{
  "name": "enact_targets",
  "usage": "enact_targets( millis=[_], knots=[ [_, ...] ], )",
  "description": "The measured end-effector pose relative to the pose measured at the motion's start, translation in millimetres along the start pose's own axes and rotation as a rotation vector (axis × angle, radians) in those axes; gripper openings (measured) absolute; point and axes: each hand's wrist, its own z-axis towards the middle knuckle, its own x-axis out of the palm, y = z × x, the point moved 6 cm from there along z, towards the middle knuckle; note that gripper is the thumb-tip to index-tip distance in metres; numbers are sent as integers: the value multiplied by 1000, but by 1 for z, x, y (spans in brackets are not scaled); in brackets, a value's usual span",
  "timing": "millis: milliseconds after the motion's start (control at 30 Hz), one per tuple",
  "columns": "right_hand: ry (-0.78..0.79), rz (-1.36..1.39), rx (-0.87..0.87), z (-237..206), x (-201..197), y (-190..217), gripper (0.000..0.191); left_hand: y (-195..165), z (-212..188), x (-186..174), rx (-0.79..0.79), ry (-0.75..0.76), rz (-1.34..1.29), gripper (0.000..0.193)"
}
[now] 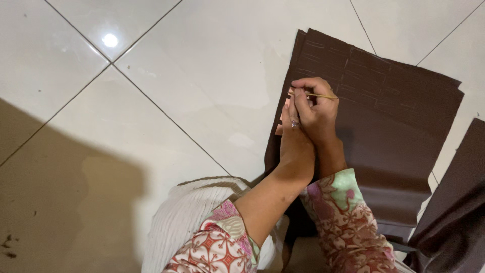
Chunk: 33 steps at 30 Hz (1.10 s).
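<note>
A dark brown piece of cloth (399, 136) lies flat on the white tiled floor, with faint chalk lines drawn across its far part. My right hand (318, 108) grips a thin pale pencil (321, 95) with its tip at the cloth's left edge. My left hand (294, 139), with a ring on one finger, presses down next to it on a small tan flat piece (281, 123), mostly hidden under the fingers. Both hands touch each other over the cloth's left side.
A second dark brown cloth (459, 202) lies at the right edge. White ribbed fabric (184, 217) covers my lap at the bottom. Glossy white floor tiles (166, 65) stretch to the left, with a shadow at lower left.
</note>
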Motion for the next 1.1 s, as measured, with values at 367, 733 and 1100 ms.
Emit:
enact_targets(
  millis=[367, 733, 1100],
  knots=[
    [-19, -41, -91, 2, 2, 8, 8, 12, -10, -14, -66, -83, -22, 65],
    [-35, 42, 47, -7, 4, -7, 7, 13, -7, -6, -72, -11, -5, 70],
    [-16, -152, -109, 1, 8, 9, 9, 14, -2, 1, -61, 42, -36, 76]
  ],
)
